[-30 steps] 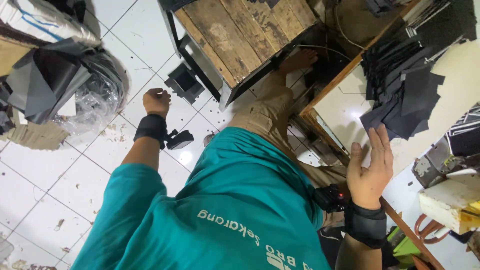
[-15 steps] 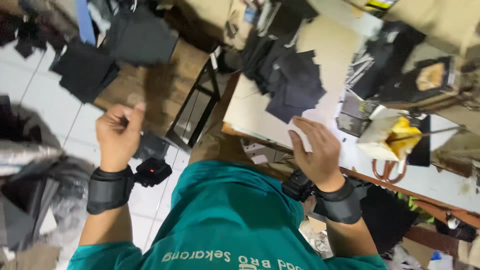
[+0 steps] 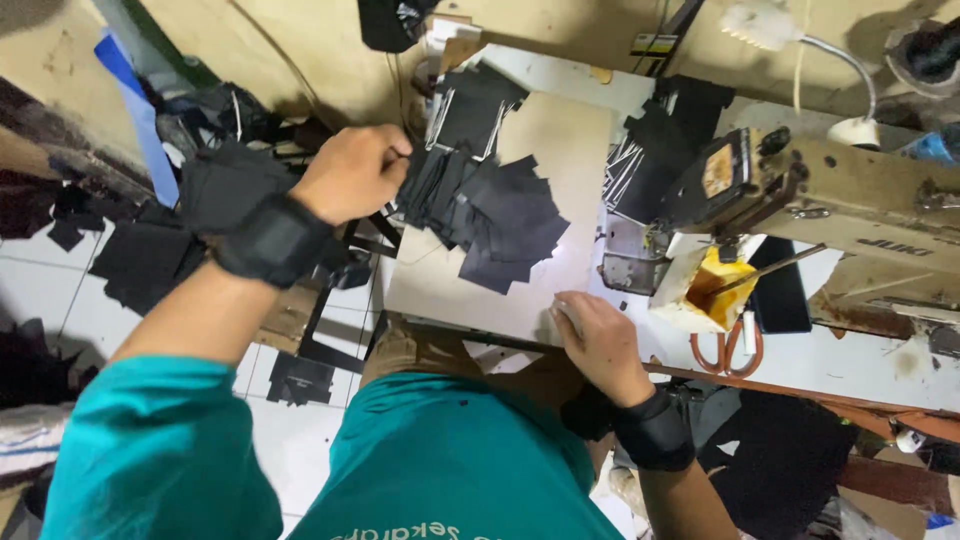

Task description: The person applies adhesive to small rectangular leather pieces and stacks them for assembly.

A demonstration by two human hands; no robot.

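Head view, looking down over a teal shirt: the left hand [image 3: 352,172] is closed in a loose fist at the left edge of a heap of black cut pieces [image 3: 495,215], fingers curled onto the nearest sheets; whether it has a piece pinched cannot be told. The right hand [image 3: 598,343] lies nearly flat, palm down, on the near edge of the pale bench [image 3: 440,285], fingers slightly bent, holding nothing that shows. The heap lies fanned across the bench's middle and far left, just beside the sewing machine [image 3: 800,190] and well apart from the right hand. A yellow-lined container [image 3: 712,288] stands under the machine's head. More dark pieces lie on the tiled floor [image 3: 60,280] to the left. Judgement: the pieces look thin, light and limp, likely to slide and cling in layers; a single sheet is best taken by pinching a free corner at the heap's edge.
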